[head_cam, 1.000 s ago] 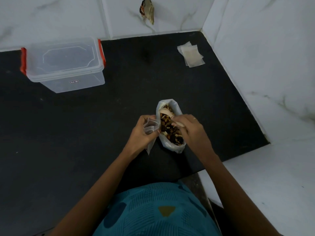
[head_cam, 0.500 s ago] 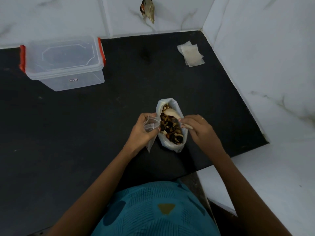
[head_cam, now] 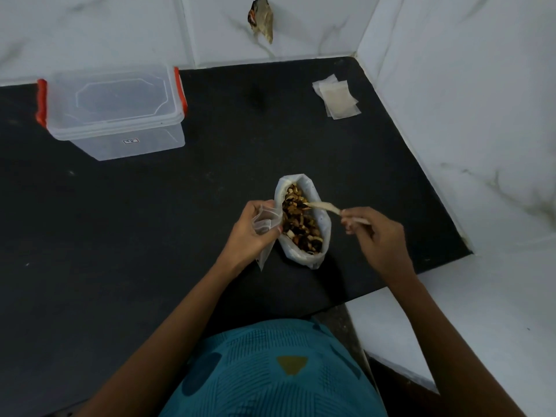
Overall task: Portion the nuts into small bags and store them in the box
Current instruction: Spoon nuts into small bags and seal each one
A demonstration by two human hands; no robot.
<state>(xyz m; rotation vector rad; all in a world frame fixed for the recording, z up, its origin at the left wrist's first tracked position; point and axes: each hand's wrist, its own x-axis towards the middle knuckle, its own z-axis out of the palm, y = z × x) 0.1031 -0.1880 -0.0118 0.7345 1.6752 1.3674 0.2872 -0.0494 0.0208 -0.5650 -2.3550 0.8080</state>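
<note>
The right hand pinches the handle of a wooden spoon and has drawn back rightward, leaving the spoon's tip dipped in the open bag of nuts. The left hand grips a small bag, seemingly unfilled, just beside it; the lidded box sits well apart.

Nuts in open bag; small clear bag beside; box lidded.

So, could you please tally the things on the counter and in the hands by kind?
Box: 1
Big bag of nuts: 1
Small bag, in the left hand: 1
Spoon, in the right hand: 1
Pile of spare small bags: 1, too blurred to count singly
Total: 5
</note>
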